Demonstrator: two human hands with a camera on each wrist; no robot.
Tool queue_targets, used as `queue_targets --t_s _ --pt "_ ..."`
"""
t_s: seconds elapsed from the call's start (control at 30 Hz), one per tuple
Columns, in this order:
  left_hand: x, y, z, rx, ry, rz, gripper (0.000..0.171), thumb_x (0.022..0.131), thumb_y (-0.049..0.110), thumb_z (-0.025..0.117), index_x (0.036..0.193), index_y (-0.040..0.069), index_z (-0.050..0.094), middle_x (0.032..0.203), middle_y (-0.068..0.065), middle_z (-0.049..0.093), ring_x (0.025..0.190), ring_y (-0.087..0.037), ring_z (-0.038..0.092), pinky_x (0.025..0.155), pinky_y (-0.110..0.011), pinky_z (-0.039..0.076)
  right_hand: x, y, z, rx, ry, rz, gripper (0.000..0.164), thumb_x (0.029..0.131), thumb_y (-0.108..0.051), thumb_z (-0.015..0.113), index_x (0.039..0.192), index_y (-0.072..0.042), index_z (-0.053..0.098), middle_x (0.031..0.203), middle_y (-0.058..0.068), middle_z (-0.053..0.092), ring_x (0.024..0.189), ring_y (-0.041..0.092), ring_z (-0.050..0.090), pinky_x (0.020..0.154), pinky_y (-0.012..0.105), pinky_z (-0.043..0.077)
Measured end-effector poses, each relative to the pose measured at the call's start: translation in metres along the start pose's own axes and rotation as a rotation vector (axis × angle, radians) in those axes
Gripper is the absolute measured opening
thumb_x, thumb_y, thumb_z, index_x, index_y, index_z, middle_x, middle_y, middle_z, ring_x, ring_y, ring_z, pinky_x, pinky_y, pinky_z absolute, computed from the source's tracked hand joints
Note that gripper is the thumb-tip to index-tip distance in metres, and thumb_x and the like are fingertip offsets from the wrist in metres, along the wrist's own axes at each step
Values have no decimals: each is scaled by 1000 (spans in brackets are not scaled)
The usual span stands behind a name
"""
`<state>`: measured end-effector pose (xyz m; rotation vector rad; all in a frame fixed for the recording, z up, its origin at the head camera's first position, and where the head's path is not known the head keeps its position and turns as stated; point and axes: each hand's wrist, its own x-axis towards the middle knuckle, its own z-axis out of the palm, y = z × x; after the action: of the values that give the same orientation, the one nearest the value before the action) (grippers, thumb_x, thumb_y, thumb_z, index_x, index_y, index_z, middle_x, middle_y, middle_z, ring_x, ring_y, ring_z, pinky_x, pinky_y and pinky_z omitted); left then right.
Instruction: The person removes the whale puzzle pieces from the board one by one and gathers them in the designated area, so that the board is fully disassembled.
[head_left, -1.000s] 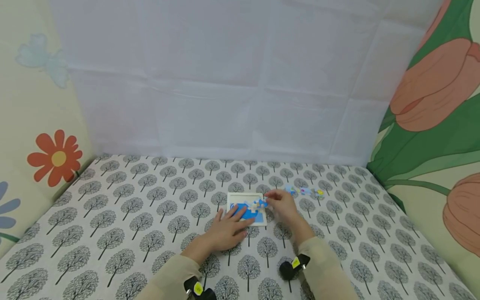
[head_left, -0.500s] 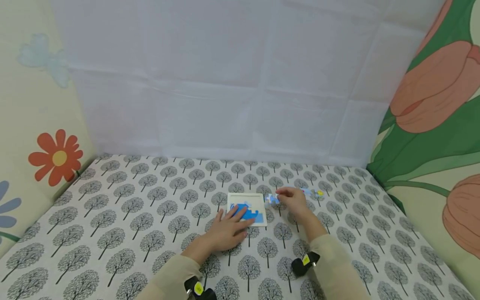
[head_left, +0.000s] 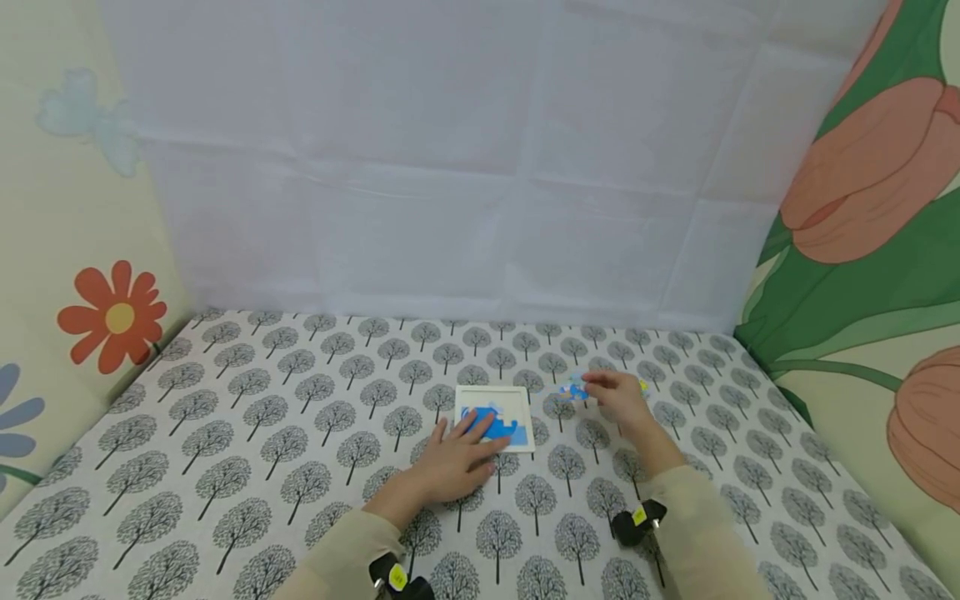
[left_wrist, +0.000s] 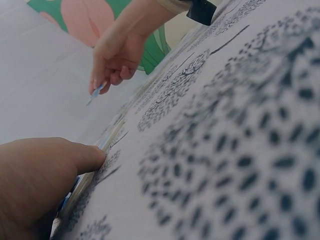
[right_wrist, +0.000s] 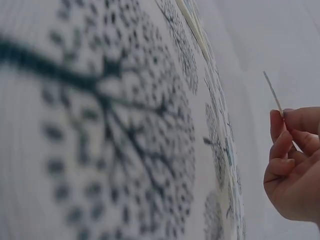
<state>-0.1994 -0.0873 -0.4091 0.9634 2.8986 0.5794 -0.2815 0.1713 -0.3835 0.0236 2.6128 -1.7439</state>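
My left hand (head_left: 457, 462) rests with spread, straight fingers on a white-framed jigsaw puzzle board (head_left: 491, 389). Blue picture pieces (head_left: 517, 437) fill its lower part, while the upper part shows pale. To the right of the board, my right hand (head_left: 621, 402) pinches a blue-and-white jigsaw piece (head_left: 574, 391) between thumb and fingertips. Seen from the left wrist, that same jigsaw piece (left_wrist: 96, 94) hangs above the cloth. In the right wrist view the piece (right_wrist: 272, 90) appears edge-on, thin and tilted.
A yellow bit of another piece (head_left: 643, 386) peeks out behind my right hand, which hides most of the loose pieces there. The tablecloth (head_left: 300, 483) has a tree print. A white sheet (head_left: 420, 167) hangs behind the table, between painted walls.
My right hand has moved right, carrying the jigsaw piece from the board's right edge toward the loose pieces. The board's upper right now shows pale. My left hand has stayed put.
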Motion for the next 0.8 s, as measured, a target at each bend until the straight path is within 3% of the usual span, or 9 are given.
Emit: queue_targets --t_s 0.17,0.37,0.6,0.8 --pt "1 -1 1 -8 -3 3 42 91 28 41 132 20 40 140 -11 20 127 -31 9 95 -56 2 1 4 -14 -44 21 22 21 82 -6 55 102 0 59 99 10 56 88 20 50 75 32 42" --pt "1 -1 2 -3 -8 -1 42 91 29 40 132 21 39 140 -10 19 127 -30 8 95 -56 2 3 12 -30 -139 27 -17 22 83 -9 55 102 0 57 98 11 56 88 21 50 70 31 43" --pt "1 -2 2 -5 -9 -9 42 91 29 40 132 21 39 140 -10 19 127 -30 8 95 -56 2 19 45 -51 -208 59 -31 20 85 -14 54 102 -4 58 98 8 56 86 18 51 66 23 43" --pt "1 -2 2 -4 -4 -2 42 91 29 40 132 20 39 140 -10 20 127 -31 8 95 -56 2 6 28 -63 -177 87 19 21 84 -7 53 102 2 58 100 14 55 87 23 49 68 28 43"
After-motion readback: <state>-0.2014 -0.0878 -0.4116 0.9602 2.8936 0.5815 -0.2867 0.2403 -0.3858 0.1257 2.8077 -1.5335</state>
